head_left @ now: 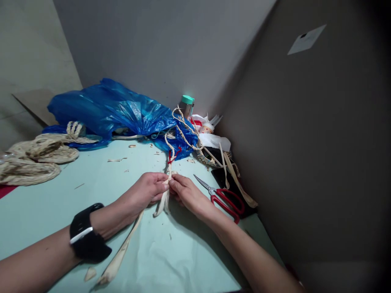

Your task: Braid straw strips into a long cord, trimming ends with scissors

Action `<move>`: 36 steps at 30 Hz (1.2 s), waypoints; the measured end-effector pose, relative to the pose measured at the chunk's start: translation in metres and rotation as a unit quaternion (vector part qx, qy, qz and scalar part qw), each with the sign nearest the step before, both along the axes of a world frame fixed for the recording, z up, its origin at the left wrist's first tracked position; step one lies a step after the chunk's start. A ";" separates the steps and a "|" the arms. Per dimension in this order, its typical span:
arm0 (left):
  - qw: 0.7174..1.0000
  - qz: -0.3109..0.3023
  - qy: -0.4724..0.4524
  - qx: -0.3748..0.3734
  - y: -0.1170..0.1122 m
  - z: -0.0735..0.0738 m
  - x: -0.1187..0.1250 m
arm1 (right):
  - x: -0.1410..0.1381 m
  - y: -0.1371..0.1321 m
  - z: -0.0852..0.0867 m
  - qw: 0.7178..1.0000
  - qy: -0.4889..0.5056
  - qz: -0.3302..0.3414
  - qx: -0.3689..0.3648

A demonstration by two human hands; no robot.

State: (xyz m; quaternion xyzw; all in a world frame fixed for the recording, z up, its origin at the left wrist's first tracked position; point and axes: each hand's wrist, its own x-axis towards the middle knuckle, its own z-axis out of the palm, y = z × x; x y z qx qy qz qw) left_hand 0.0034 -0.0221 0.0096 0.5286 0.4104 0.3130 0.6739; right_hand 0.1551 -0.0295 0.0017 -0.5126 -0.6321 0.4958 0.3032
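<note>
A pale braid of dried plant fibre (170, 169) runs down toward me, with a red tie (171, 158) around it a little above my fingers. My left hand (151, 187) pinches the braid from the left, and my right hand (183, 189) pinches it from the right; the fingertips nearly meet. Loose strand ends (162, 203) hang below the grip. A long flat strip (122, 252) trails from under my left hand to the near part of the table. Beyond, the plaited cord (186, 132) loops back over a blue plastic bag (119, 108).
Red-handled scissors (226, 201) lie right of my hands, partly on a dark flat object (218, 177). Bundled fibre braids (33, 156) lie at the left. A bottle with a green lid (187, 103) stands at the back. Fibre scraps dot the pale green tabletop (97, 179); a wall (305, 162) rises on the right.
</note>
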 end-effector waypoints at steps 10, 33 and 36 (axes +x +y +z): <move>0.960 -0.015 0.201 0.196 -0.001 -0.008 -0.008 | 0.008 -0.003 0.006 0.964 -0.194 0.009 0.184; 0.888 0.079 0.311 0.328 0.001 0.024 -0.014 | 0.010 -0.008 0.017 0.982 0.167 0.014 -0.082; 0.966 0.019 0.152 0.207 0.011 0.013 -0.013 | 0.008 -0.009 0.015 0.971 0.208 0.039 -0.109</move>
